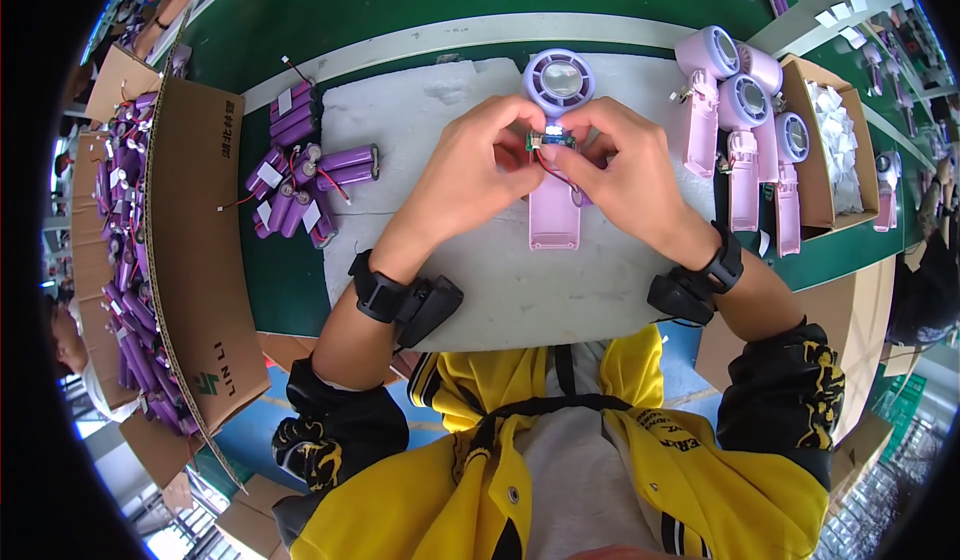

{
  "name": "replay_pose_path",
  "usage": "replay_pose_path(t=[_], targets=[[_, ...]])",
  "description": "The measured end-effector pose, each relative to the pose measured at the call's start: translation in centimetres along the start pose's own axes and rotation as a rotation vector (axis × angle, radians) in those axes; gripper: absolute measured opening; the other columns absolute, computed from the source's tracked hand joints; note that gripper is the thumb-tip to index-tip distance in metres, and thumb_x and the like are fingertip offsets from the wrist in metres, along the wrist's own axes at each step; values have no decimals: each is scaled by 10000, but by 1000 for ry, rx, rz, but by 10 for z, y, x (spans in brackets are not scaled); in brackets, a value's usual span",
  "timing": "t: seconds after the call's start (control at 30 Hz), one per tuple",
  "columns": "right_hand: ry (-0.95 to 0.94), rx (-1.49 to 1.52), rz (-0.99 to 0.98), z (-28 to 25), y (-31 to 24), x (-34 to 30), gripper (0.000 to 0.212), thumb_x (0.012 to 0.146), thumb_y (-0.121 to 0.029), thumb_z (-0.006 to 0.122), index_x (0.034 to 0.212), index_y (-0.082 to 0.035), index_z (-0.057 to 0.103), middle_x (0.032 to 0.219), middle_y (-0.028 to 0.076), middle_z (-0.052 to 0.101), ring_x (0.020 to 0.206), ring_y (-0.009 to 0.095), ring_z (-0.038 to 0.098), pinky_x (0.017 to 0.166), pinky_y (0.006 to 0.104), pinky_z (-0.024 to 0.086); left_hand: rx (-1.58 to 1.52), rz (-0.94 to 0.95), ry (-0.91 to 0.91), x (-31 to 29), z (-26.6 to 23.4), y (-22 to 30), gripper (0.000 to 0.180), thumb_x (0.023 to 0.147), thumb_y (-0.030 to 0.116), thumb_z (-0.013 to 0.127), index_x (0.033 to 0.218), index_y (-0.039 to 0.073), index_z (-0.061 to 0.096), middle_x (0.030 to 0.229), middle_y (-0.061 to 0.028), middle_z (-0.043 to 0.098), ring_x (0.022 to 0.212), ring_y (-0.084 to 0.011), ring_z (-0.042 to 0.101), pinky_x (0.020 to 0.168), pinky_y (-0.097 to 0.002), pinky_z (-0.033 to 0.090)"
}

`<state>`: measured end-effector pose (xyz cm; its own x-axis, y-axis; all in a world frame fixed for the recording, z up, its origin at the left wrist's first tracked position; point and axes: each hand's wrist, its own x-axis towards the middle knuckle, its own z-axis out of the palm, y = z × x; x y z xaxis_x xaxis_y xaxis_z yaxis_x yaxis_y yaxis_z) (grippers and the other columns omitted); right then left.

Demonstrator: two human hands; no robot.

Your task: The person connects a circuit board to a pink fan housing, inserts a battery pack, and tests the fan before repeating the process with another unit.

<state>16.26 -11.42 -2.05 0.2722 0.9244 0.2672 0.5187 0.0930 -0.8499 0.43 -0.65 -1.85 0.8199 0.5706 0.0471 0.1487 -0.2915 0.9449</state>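
A handheld fan lies on the pale work mat point(440, 290), its round lilac head point(560, 78) pointing away from me and its open pink handle shell point(555, 222) toward me. My left hand point(480, 165) and my right hand point(630, 165) meet over the neck of the fan. Between their fingertips they pinch a small green circuit board point(550, 141), which has a bright white spot at its top edge. Thin red and dark wires point(553, 170) run from the board down into the shell. My fingers partly hide the board and the handle's upper part.
Purple battery packs point(300, 190) with wires lie left of the mat. Beside them stands a tall cardboard box point(200, 250) with many more packs. Several open fans point(742, 110) lie at the right, next to a small carton point(870, 185) of white pieces. A metal rail point(420, 38) crosses behind.
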Motion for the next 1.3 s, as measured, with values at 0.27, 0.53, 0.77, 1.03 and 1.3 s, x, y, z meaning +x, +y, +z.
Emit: replay_pose_path(t=[0.27,0.53,0.77,1.03,1.3], targets=[[-7,-83,-12,-5,-2,-2,173,809,-32,719,953,13,633,823,106,652,570,147,644,503,273,483,23,-20,-59,0,-1,8,342,759,-27,645,1077,27,531,1027,-117,652,790,-202,647,726,-320,532],[-42,-129,-89,-10,-5,-1,142,794,-16,712,909,29,640,828,103,644,593,163,651,531,269,497,5,50,-59,-2,1,4,373,753,-32,644,1097,38,517,1019,-116,646,781,-224,644,732,-339,523],[-55,-217,-141,-13,-10,-3,145,781,-3,708,907,38,649,827,94,642,605,187,662,551,278,515,-45,-1,-97,-2,1,4,397,751,-40,642,1116,46,513,1017,-97,630,805,-208,630,751,-338,519],[-50,-297,-140,-12,-12,-4,148,773,2,704,910,35,654,839,104,650,615,202,673,558,285,525,-142,-18,-169,-2,-4,0,412,780,-42,639,1164,54,525,1033,-52,596,867,-171,598,785,-309,501],[-47,-350,-182,-12,-12,-4,143,800,-27,725,915,29,660,839,108,648,611,221,672,554,292,524,-246,-72,-188,1,-7,-1,321,859,-30,575,1172,40,549,1027,-37,591,856,-136,574,778,-287,487]])
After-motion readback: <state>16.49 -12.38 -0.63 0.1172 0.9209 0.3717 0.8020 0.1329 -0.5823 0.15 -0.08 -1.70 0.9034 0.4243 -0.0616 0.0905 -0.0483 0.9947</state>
